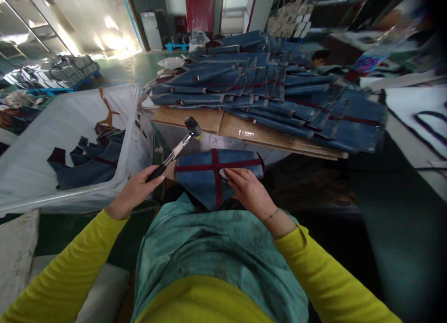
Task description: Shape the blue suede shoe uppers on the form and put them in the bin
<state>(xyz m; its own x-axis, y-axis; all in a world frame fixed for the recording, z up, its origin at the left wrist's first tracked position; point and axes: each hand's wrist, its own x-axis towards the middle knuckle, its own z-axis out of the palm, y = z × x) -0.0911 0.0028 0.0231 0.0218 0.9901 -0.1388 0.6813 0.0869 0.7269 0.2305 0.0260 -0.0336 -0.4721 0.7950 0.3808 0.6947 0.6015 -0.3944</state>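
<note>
Yellow shirt (206,302) closest. Left hand (139,188) grips hammer (179,147); right hand (252,192) pinches small grey thing (224,173) on blue cloth (195,177). Seems hammering step; next tap needs fingers clear.

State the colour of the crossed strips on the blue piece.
The crossed strips are dark red, clearest in the head view.

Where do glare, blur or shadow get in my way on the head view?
Head view: glare whites out patches of the shiny wall, upper left; the bottle, upper right, is smeared; deep shadow swallows detail right of the blue piece; left hand, right hand and hammer are readable.
</note>
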